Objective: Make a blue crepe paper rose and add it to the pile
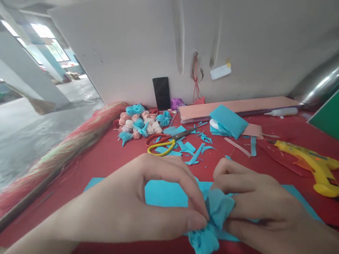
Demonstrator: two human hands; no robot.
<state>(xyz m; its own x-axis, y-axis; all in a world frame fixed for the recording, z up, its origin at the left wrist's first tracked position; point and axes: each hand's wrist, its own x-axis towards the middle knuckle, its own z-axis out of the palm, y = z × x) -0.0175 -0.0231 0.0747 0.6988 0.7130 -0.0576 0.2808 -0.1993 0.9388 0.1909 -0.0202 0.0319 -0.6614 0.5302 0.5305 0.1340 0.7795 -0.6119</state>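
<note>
Already heaped: paper flowers (142, 123), apparently finished.
Left hand (128, 202): thumb and fingertips pinching crumpled blue paper (215, 220).
Crumpled piece: between both hands above the tabletop (104, 149), gathered, seemingly unfinished.
Right hand (269, 201): curled, apparently gripping its other side.
Folded paper (228, 122): seemingly unused.

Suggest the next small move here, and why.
I'd likely press the flared upper part of the blue crinkled piece inward with the right hand: it sticks out beside those fingers, the lower end is bunched, and the left hand pinches the piece between thumb and finger.
</note>
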